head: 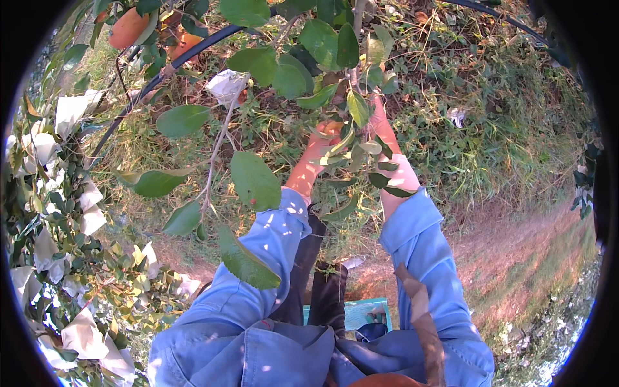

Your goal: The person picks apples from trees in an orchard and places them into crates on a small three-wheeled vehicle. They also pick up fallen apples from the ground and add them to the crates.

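Both my arms, in rolled blue sleeves, reach forward among the leaves of an apple branch point(216, 155). My left hand point(320, 140) is partly covered by leaves; its curled fingers are beside the twigs, and what they hold cannot be made out. To its right, my right hand point(378, 116) is raised against the leafy twigs, its fingers mostly hidden behind foliage. A green leaf point(358, 109) hangs between the hands. At the upper left, a reddish-orange apple point(129, 29) hangs on the tree, with another apple point(185, 46) partly behind leaves.
A dark hose point(203, 44) crosses the upper left. White paper bags point(83, 336) hang in the foliage at left, and one crumpled bag point(226, 87) hangs nearer the middle. Grass and weeds point(508, 111) cover the ground. A teal plastic crate point(355, 309) stands by my legs.
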The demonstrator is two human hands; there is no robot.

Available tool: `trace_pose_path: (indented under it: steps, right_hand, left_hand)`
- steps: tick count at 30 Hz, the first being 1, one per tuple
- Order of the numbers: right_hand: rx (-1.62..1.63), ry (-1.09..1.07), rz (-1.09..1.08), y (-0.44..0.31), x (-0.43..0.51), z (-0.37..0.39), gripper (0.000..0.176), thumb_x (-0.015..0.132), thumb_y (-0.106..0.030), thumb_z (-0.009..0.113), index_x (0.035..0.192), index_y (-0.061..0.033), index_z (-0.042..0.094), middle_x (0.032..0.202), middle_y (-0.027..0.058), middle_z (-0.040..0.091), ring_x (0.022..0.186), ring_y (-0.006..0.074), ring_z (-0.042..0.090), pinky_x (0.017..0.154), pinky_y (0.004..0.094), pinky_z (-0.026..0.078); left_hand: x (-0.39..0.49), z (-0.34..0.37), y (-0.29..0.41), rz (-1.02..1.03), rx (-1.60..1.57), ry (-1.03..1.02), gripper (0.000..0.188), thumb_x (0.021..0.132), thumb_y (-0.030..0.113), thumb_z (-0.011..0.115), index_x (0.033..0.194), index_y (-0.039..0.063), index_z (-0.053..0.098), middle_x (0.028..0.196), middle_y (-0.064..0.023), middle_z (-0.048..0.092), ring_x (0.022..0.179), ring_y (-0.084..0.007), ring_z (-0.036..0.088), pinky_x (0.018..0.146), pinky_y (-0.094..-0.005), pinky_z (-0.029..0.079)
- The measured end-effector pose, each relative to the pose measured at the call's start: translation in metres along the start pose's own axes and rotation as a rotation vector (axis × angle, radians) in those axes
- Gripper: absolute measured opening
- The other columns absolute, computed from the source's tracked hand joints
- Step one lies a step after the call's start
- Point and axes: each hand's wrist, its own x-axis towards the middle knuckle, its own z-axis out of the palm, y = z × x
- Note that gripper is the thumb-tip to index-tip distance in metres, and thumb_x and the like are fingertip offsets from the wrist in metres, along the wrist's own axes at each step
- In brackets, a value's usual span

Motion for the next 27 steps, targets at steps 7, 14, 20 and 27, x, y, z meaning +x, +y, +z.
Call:
trace_pose_path:
  steps: [7,14,20,27]
  right_hand:
    - [-0.145,0.1,0.053,-0.007,0.017,-0.005,0.049,0.083,-0.049,0.071,0.113,-0.0125,0.06,0.095,0.0055,0.063,0.089,0.027,0.061,0.08,0.0453,0.052]
    - [-0.167,0.082,0.136,-0.014,0.004,0.001,0.061,0.083,-0.058,0.066,0.123,-0.0126,0.059,0.108,0.0073,0.068,0.09,0.0265,0.064,0.08,0.0418,0.051]
    - [-0.35,0.192,0.055,-0.004,0.022,-0.041,0.057,0.083,-0.053,0.07,0.12,-0.0112,0.06,0.106,0.0051,0.067,0.087,0.0235,0.064,0.075,0.0407,0.051]
    - [-0.997,-0.098,-0.599,0.021,0.029,-0.073,0.066,0.095,-0.049,0.058,0.147,-0.0151,0.038,0.128,0.0115,0.057,0.101,0.0199,0.061,0.083,0.0304,0.052]
  left_hand:
    - [-0.019,0.038,0.022,0.379,0.486,0.083,0.066,0.08,0.019,0.074,0.134,0.003,0.041,0.107,-0.0117,0.059,0.081,-0.0216,0.064,0.073,-0.0356,0.053]
    - [-0.029,0.023,0.025,0.381,1.311,0.225,0.043,0.076,0.009,0.071,0.115,0.006,0.054,0.11,-0.0163,0.06,0.084,-0.0309,0.067,0.069,-0.0377,0.056]
    - [-0.072,-0.004,0.007,0.011,0.367,0.323,0.039,0.081,0.0,0.067,0.116,0.006,0.053,0.101,-0.0092,0.063,0.083,-0.0196,0.066,0.067,-0.0327,0.058]
    - [-0.124,-0.043,-0.011,0.012,0.373,0.301,0.035,0.087,0.009,0.061,0.121,0.012,0.052,0.105,-0.0079,0.063,0.085,-0.0204,0.068,0.072,-0.0358,0.061]
